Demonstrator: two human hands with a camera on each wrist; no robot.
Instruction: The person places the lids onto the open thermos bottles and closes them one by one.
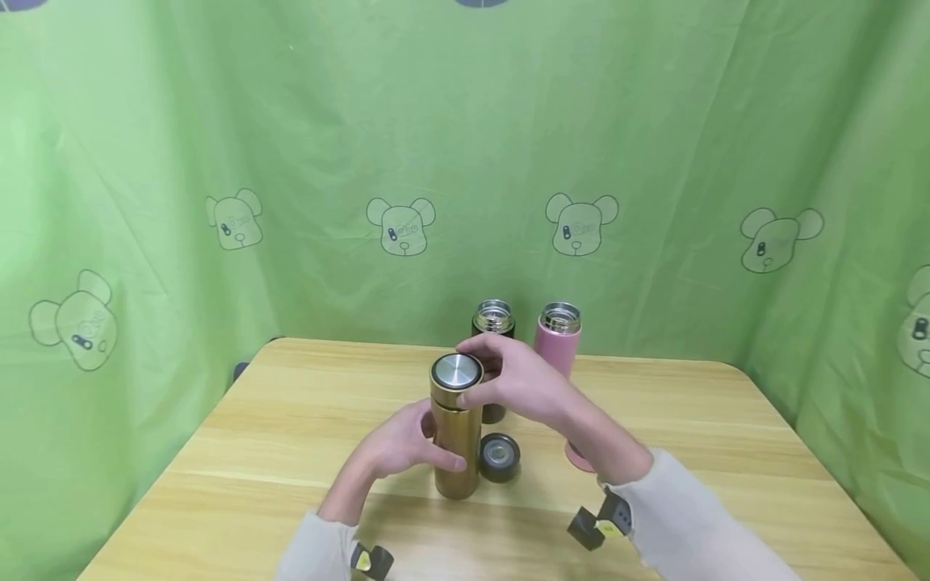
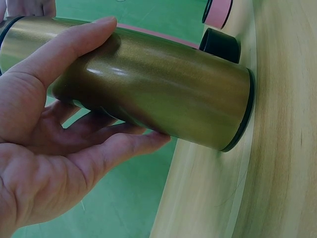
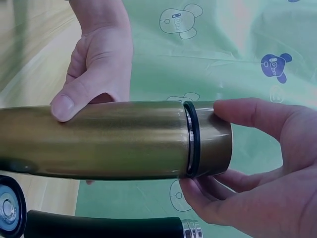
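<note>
A gold thermos bottle (image 1: pixel 458 452) stands upright on the wooden table. Its body is gripped by my left hand (image 1: pixel 398 442), thumb on one side and fingers behind, as the left wrist view also shows. My right hand (image 1: pixel 521 379) holds the gold lid (image 3: pixel 215 139) between thumb and fingers at the bottle's mouth. In the right wrist view a narrow gap with a strip of silver shows between lid and body, beside a black ring (image 3: pixel 192 139). The lid's top is a round silver disc (image 1: pixel 457 371). Part of the right fingers is hidden behind the lid.
Behind the right hand stand a lidless black bottle (image 1: pixel 494 316) and a lidless pink bottle (image 1: pixel 556 350). A black lid (image 1: pixel 500 458) lies right beside the gold bottle. A pink lid (image 1: pixel 579 457) is partly covered by the right forearm. A green curtain (image 1: pixel 465 121) hangs behind the table (image 1: pixel 291 420).
</note>
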